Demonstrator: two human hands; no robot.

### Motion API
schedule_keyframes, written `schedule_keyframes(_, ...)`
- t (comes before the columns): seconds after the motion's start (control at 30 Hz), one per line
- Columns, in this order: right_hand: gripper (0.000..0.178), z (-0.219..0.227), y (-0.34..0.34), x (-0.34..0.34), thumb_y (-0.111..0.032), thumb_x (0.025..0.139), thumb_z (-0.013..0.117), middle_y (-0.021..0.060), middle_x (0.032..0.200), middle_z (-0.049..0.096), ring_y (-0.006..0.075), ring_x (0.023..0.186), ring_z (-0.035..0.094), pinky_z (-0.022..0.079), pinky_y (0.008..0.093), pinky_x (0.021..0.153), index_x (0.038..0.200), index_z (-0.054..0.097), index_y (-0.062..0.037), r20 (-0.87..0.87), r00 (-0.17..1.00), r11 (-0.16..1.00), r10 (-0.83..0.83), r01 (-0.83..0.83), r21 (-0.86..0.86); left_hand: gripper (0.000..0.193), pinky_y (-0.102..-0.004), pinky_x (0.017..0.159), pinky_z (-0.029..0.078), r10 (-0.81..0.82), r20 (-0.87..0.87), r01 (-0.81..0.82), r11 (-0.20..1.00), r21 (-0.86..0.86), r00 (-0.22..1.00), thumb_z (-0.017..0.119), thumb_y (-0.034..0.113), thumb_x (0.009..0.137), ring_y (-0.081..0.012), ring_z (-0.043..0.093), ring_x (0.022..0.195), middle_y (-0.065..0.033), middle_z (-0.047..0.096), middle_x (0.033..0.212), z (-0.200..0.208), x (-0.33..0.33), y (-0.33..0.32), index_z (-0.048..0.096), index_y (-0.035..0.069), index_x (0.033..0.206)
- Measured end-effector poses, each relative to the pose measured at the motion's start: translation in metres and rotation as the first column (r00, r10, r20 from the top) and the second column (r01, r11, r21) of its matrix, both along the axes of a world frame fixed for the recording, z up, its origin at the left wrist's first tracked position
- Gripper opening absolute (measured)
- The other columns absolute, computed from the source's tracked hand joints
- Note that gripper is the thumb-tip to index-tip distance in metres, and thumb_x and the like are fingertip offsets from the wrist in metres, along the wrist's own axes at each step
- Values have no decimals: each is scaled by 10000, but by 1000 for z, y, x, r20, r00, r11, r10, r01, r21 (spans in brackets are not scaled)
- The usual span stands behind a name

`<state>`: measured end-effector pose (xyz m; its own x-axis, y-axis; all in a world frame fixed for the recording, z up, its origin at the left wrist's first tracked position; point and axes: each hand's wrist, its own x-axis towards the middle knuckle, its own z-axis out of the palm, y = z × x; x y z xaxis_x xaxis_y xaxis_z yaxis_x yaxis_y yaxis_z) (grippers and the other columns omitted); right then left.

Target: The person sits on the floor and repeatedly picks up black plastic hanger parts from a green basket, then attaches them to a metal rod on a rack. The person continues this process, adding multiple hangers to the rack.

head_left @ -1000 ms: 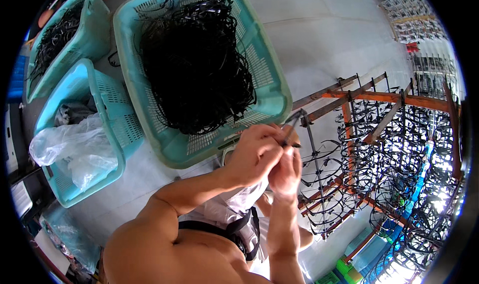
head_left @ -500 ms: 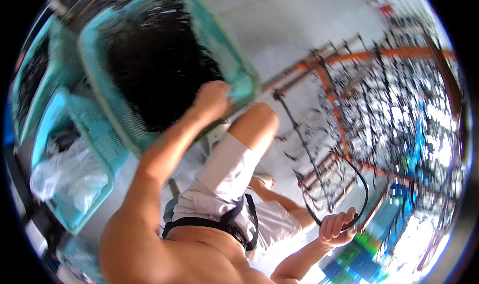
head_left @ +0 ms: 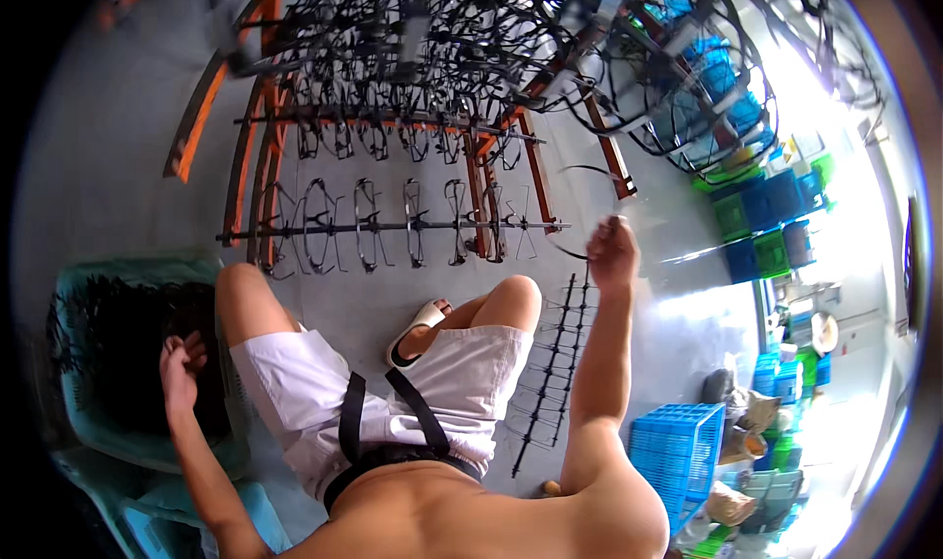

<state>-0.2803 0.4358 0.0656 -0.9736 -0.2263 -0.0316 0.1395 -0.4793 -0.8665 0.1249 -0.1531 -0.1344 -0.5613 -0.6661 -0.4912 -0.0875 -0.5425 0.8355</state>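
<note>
My left hand (head_left: 182, 363) is over a teal plastic crate (head_left: 201, 451) at the left, its fingers loosely bent and apart, with nothing visible in them. A heap of black, thin, curved pieces (head_left: 123, 363) fills the crate beneath that hand. My right arm stretches forward, and my right hand (head_left: 614, 252) is closed on a thin black hoop (head_left: 587, 169), seen almost edge-on. That hand is just right of a low black rod (head_left: 393, 227) carrying several black ring-shaped parts. Where the hoop passes between the fingers is hidden.
Ahead stands a rack with orange-brown posts (head_left: 239, 181), hung with many black parts. A black rod with crosspieces (head_left: 555, 372) lies on the floor to my right. Beyond it are a blue basket (head_left: 678, 451) and stacked blue and green crates (head_left: 771, 215).
The view has swung right toward the rack. My left hand has lifted back from the far part of the crate. My right hand has stretched forward with the hoop.
</note>
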Motion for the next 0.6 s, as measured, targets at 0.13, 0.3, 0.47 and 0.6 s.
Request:
schedule_keyframes(0.13,144,-79,-30,-35,-221,932,473,40,727,531,170,582,500,402,293,516,888,512,-90,134,977,979,166,-180,96,623,-260,601,515,54,-379,48,966,255,924,494,71,850,-136,621,738,-104,630,1163,104,-5,84,307,135,1441)
schedule_keyframes(0.3,139,-135,-42,-60,-181,904,522,72,709,556,177,573,547,444,304,509,867,519,-47,264,937,958,229,-265,108,856,-271,572,455,-331,-698,370,924,-102,635,618,81,801,-145,543,705,-102,605,1067,167,-58,208,126,235,1484)
schedule_keyframes(0.47,148,-139,-44,-64,-165,899,537,86,717,565,171,587,558,471,297,533,873,511,-22,237,956,958,173,-219,186,644,-245,616,427,-700,-93,506,594,-626,708,638,-10,741,-121,494,699,-82,533,992,123,-174,315,352,49,1316)
schedule_keyframes(0.6,152,-147,-39,-65,-148,893,537,93,722,565,170,599,567,482,299,540,880,497,-2,228,960,971,164,-199,136,644,-260,618,438,-630,21,176,185,-967,776,721,2,737,-121,469,688,-113,475,1118,71,-277,395,389,22,1287)
